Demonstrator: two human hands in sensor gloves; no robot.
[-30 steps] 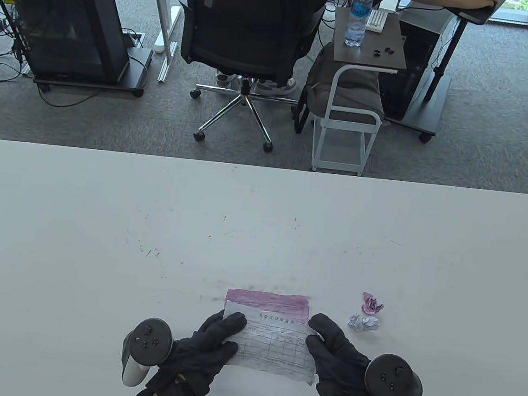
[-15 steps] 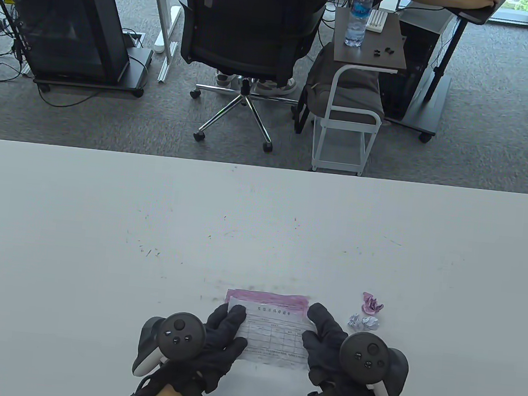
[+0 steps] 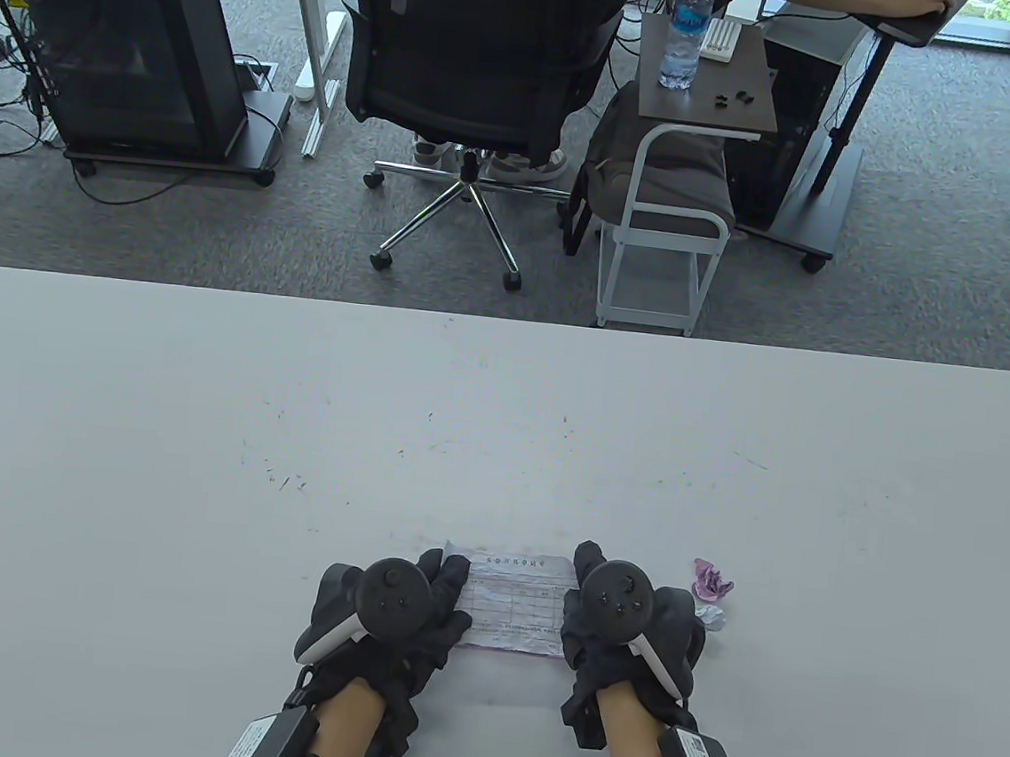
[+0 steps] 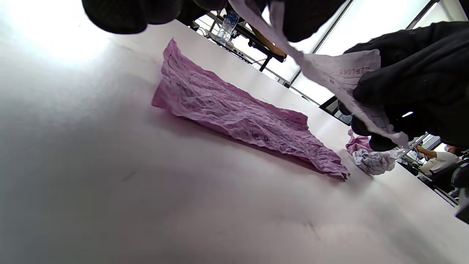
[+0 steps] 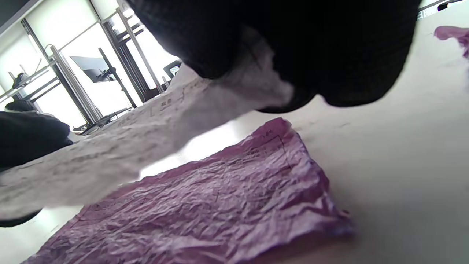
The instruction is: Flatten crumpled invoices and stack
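White table [image 3: 194,456], seen from above; places given rel. to the flattened pink invoice [image 4: 234,113] lying on it near the front edge.

Left hand [image 3: 411,610] and right hand [image 3: 615,621], both in black gloves w/ trackers, hold a white invoice [image 3: 511,607] by its short edges. The wrist views show the sheet lifted, stretched just above the pink invoice, not touching it. Right-hand fingers are clamped on the sheet's right edge; left-hand fingers pinch the left edge.

To the right of the pink invoice, near but apart: a pink crumpled ball [image 3: 710,580] and a white crumpled ball [image 3: 711,616], still unflattened.

Risks, as a judgement: the white sheet is thin and creased, so too hard a sideways pull could tear it at the pinch points. Lowered off-line, it could land askew, making an untidy stack. The right hand is close to the balls and could knock them away. The pink sheet is still wrinkled, so the top sheet may slide.

Containers: none visible on the table.
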